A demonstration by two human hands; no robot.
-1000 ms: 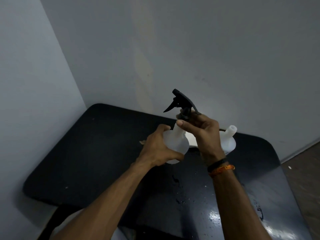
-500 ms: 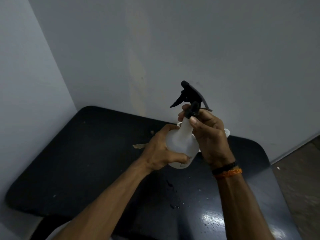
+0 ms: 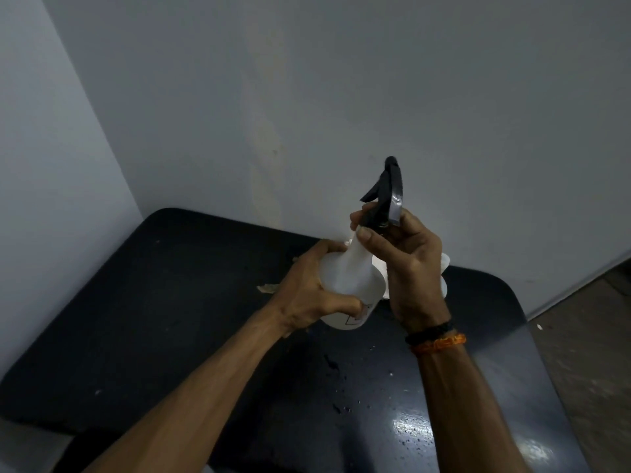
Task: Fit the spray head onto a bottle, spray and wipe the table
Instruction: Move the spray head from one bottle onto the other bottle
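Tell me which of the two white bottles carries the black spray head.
The held bottle, gripped by the left hand, has the spray head on its neck, under the right hand. The second bottle behind that hand shows none.

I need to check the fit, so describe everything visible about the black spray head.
The spray head is black, plastic-looking and glossy along its back edge, with a trigger jutting left and the nozzle at the top. It stands roughly upright on the neck of the translucent white bottle, held above the table. The right hand pinches its collar with curled fingers; the left hand grips the bottle's body. Whether it is fully screwed on cannot be told.
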